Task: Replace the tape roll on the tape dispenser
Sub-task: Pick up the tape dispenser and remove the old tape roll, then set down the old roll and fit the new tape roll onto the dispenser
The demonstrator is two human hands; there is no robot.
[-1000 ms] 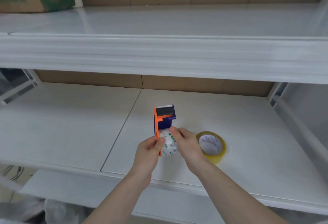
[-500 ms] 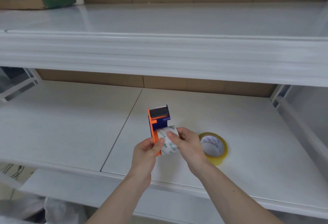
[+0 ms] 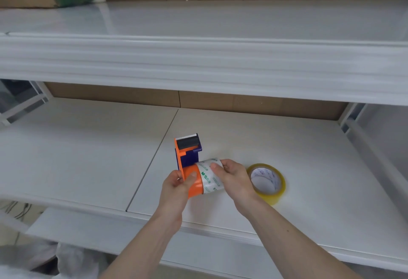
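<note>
The left hand (image 3: 176,187) is closed around the orange-and-blue plastic tape dispenser (image 3: 187,159), thumb pressed on its round orange hub, holding it just above the white shelf (image 3: 88,157) with the serrated cutter pointing toward twelve o'clock. At three o'clock of that hub, the right hand (image 3: 234,177) pinches the white cardboard core with green print (image 3: 209,178), thumb on its outer face and fingers curled over the far rim; the core sits partway off the hub. To my eye that core is light, stiff and smooth, so it ought to slide off straight if gripped by the rim and not squeezed hard enough to crush it. Further toward three o'clock, just beside the right wrist, the full roll of clear yellowish tape (image 3: 268,182) lies flat on the shelf. It looks heavier and slick on its edge, tacky on the wound face; best taken by the outer rim.
</note>
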